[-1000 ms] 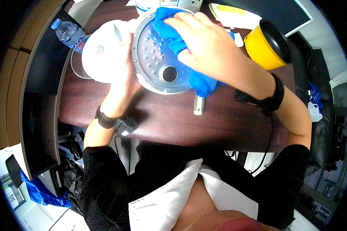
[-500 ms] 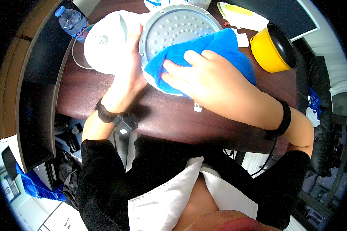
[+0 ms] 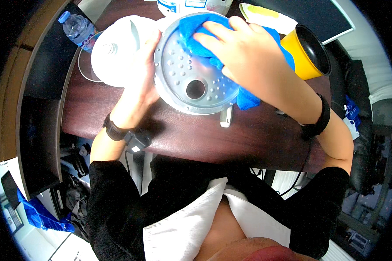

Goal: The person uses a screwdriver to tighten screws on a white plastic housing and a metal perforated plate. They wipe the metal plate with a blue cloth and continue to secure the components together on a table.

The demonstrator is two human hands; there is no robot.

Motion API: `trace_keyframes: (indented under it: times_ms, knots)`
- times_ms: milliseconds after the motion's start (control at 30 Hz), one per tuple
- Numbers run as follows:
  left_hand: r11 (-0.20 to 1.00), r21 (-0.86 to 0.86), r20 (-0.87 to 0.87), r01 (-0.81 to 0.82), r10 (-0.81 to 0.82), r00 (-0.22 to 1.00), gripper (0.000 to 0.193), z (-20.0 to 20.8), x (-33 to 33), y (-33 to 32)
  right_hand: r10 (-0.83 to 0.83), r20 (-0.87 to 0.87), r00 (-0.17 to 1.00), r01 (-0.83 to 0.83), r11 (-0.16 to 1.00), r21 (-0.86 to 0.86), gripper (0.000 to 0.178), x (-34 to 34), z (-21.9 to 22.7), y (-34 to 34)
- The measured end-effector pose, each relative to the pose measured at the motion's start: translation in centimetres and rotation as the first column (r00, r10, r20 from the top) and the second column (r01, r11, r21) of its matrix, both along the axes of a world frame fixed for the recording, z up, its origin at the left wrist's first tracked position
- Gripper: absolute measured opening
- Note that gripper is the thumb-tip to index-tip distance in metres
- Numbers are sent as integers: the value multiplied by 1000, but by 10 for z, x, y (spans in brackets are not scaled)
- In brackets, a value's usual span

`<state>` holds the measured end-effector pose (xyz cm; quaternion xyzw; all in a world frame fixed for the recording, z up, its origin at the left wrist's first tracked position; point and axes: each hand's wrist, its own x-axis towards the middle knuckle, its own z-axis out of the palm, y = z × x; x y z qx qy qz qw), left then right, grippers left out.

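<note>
A round, shiny metal plate (image 3: 174, 85) with raised dimples and a dark hole faces up, tilted, above the table. My left hand (image 3: 146, 71) is closed on its left rim, its fingers partly washed out by glare. A blue cloth (image 3: 194, 26) lies bunched over the plate's upper right part. My right hand (image 3: 244, 48) holds the cloth and presses it to the metal, with part of the cloth hanging past the right rim. A round white part (image 3: 117, 43) with a small knob-like centre sits left of the plate. A small pale tab (image 3: 226, 118) sticks out below the plate.
A yellow pot (image 3: 298, 58), black inside, lies tipped at the right. A plastic bottle (image 3: 76, 28) with a blue cap is at the far left. A white container (image 3: 196, 6) and a white and yellow packet (image 3: 265, 17) are at the back of the dark wooden table (image 3: 196, 145).
My right hand has moved the blue cloth up and away from me across the plate. The plate's lower part and its hole are now uncovered. My left hand keeps its hold.
</note>
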<state>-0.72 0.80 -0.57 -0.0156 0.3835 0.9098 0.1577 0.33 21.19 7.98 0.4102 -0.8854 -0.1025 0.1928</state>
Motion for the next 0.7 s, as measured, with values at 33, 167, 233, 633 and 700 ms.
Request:
trace_keyframes:
  times_ms: [33,167,233,633,700]
  knots:
    - [1000,0,0,-12,12,1000,51,2,1,1,48,-2,999,-48,999,-16,65,-2,-4,8]
    - [990,-62,7,-124,124,992,50,-2,-2,-1,196,-5,981,-196,980,-23,32,6,-24,25]
    - [979,-58,-66,-195,191,979,46,4,-1,-2,237,166,957,-245,969,32,32,24,-29,28]
    - [989,-64,-107,-134,127,986,39,10,-4,-2,164,130,978,-145,979,-147,65,12,-10,9]
    - [989,-58,-89,-138,132,987,37,8,-2,-3,189,112,976,-178,979,-98,63,13,-19,-1]
